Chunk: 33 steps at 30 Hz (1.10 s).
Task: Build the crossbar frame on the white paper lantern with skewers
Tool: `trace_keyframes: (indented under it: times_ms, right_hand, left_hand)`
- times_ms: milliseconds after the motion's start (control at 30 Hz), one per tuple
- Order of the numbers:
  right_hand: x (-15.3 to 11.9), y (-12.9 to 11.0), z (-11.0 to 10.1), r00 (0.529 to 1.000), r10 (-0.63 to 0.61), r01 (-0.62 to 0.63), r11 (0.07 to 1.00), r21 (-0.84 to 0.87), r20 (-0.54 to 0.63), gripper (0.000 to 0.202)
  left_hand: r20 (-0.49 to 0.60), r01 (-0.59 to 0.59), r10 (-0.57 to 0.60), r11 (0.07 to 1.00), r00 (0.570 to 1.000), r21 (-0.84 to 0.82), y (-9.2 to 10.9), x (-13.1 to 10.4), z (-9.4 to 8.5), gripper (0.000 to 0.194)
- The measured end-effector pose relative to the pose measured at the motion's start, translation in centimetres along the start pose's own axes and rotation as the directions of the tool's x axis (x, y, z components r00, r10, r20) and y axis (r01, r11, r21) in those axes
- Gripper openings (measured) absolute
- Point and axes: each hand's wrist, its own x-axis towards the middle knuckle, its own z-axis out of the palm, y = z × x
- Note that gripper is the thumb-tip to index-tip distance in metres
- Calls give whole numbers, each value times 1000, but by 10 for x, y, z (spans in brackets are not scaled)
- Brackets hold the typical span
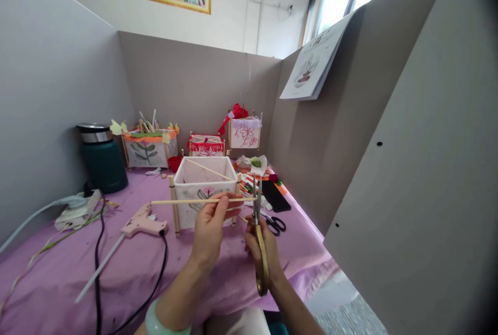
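Note:
My left hand [213, 223] pinches a thin wooden stick [177, 201] held level across the front of a white box. In my right hand [268, 249] is a pair of scissors [258, 231] with gold-coloured handles, blades pointing up and slightly parted. The stick's right end lies at the blades; I cannot tell whether they touch it. Behind the hands stands the white box [182, 215], with leaf and flower drawings on its front and wooden posts at its corners. Another thin stick [208, 169] lies slantwise across its open top.
A pink glue gun [143, 222] with its black cord [157, 293] lies to the left, near a power strip [80, 211] and a dark green flask [103, 161]. Decorated boxes [148, 151] stand behind. A black phone [275, 196] and black-handled scissors [274, 223] lie to the right.

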Motion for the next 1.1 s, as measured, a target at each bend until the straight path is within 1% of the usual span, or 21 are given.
trace_keyframes:
  times_ms: [67,167,267,333,400,467,500,567,600,633,667,700,733,767,800,833,867,900,1000,1067,1100]
  right_hand:
    - [-3,1,-3,999,-23,24,1000,-18,27,35]
    - [-11,-4,-10,990,-46,47,999,-1,135,36]
    - [-21,-14,-17,968,-33,9,995,100,247,38]
    - [-26,-20,-18,951,-30,-31,981,191,308,39]
    - [-31,-23,-19,938,-18,-64,972,225,345,38]
    - [-35,-23,-21,946,28,-97,975,200,324,39]
    - [-35,-22,-23,953,56,-118,974,193,299,41]
    - [-31,-19,-33,971,118,-152,976,156,209,45]
    - [-25,-17,-40,978,145,-161,982,97,152,46]
    - [-17,-16,-47,982,163,-163,987,-4,96,46]
    - [-7,-15,-54,985,168,-160,976,-151,43,44]
    - [4,-14,-59,987,158,-147,934,-324,6,41]
    - [17,-13,-62,991,134,-120,857,-502,-7,37]
    - [30,-12,-62,994,113,-80,747,-660,7,33]
    - [43,-11,-59,994,101,-37,625,-779,33,30]
    - [53,-10,-52,994,98,-3,516,-856,56,28]
    - [62,-8,-44,992,99,24,434,-901,75,27]
    - [68,-6,-33,992,96,42,384,-922,86,27]
    - [76,0,-7,993,76,64,330,-942,93,22]
    - [79,1,-4,994,75,50,294,-955,76,19]
    - [83,1,-8,996,76,28,276,-961,51,20]
  left_hand:
    - [23,-20,19,999,1000,28,1,0,-3,26]
    - [-43,-61,63,997,997,41,3,-1,-4,26]
    - [-92,-78,86,994,992,81,6,-5,-4,26]
    - [-114,-135,155,977,981,163,10,-9,-3,25]
    - [-122,-231,270,936,955,265,17,-11,-4,22]
    - [-134,-295,342,913,930,283,28,-10,-7,19]
    - [-157,-306,349,920,924,246,34,-8,-9,19]
    - [-243,-318,343,938,907,137,48,-3,-16,18]
    - [-288,-326,340,940,895,95,54,-1,-20,18]
    - [-318,-335,340,940,885,71,60,1,-24,17]
    - [-331,-340,342,938,879,66,64,1,-27,17]
    - [-328,-341,345,937,880,71,66,1,-30,17]
    - [-308,-332,340,940,888,82,66,-1,-32,17]
    - [-282,-316,331,944,900,97,63,-3,-33,18]
    - [-253,-295,316,948,915,117,60,-6,-34,18]
    - [-223,-267,292,954,930,138,54,-10,-35,19]
    - [-195,-234,263,959,945,159,48,-14,-36,19]
    - [-167,-202,232,963,958,179,42,-17,-37,20]
    - [-81,-129,153,961,985,245,27,-26,-44,20]
    - [-32,-109,123,952,992,286,21,-30,-50,20]
    - [-14,-102,111,949,994,299,19,-32,-54,20]
